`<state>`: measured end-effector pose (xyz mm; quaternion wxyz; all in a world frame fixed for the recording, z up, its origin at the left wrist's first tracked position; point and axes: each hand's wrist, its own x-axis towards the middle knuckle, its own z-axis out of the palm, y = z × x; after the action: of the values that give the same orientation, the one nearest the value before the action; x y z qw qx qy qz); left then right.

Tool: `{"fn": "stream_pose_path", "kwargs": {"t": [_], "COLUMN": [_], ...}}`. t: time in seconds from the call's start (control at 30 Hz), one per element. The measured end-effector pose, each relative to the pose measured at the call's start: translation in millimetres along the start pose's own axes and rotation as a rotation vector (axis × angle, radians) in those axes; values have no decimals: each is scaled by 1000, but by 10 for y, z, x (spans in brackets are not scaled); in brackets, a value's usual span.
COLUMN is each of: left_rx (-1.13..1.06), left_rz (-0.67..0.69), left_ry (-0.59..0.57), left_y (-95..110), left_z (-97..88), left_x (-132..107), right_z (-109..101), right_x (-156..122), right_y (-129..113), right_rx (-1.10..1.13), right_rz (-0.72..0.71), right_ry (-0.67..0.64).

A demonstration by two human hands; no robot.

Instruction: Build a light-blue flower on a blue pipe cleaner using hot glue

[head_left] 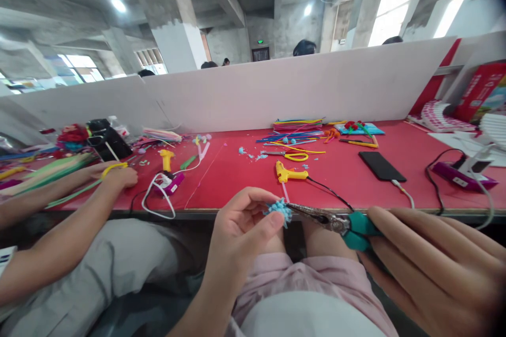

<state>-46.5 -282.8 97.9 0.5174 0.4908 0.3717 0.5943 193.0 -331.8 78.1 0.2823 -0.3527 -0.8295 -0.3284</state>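
Note:
Between the thumb and fingers of my left hand (241, 231) is a fluffy light-blue pom-pom-like piece (280, 211), seemingly of chenille stem. My right hand (430, 253) grips the teal handles of a pair of needle-nose pliers (336, 221). The pliers' jaws point left, and their tips touch the right side of the blue piece; whether they pinch it I cannot tell. Both hands are above my lap, just in front of the table edge. Past them on the red table (237, 184) lies a yellow glue gun (290, 172) with its cord running right.
Yellow-handled scissors (294, 156) and blue scraps (253, 155) lie behind the glue gun. Bundled chenille stems (298, 126) rest by the white partition (296, 84). A black phone (381, 166) and purple power strip (464, 175) are right. At left, a co-worker's hands (120, 175) hold a yellow stem.

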Motion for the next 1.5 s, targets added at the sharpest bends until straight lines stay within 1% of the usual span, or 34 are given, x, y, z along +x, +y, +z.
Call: {"fn": "stream_pose_path", "kwargs": {"t": [0.1,0.2,0.33,0.43,0.6,0.8,1.17,1.37,1.5], "left_rx": [14,25,-7,-77,-135,-148,-144,-139,-129], "left_rz": [-33,-58,-41,-24,-54,-16,8,1,-5], "left_ry": [24,12,21,18,-37,-4,-21,-15,-19], "left_y": [7,0,-11,-14,-33,-47,-39,-50,-42], "left_z": [20,36,21,-14,-61,-41,-34,-43,-37], "left_x": [-6,-7,-3,3,21,12,0,5,5], "right_z": [8,6,-16,-29,-27,-33,-16,-20,-28], "right_x": [3,38,106,122,81,113,162,168,198], "right_y": [-21,-26,18,76,100,35,36,25,31], "right_rx": [-63,-66,-57,10,188,219,200,213,199], "right_rz": [-10,-20,-25,13,130,140,125,148,131], "right_ry": [-30,-17,-28,-61,-67,-57,-49,-56,-63]}}
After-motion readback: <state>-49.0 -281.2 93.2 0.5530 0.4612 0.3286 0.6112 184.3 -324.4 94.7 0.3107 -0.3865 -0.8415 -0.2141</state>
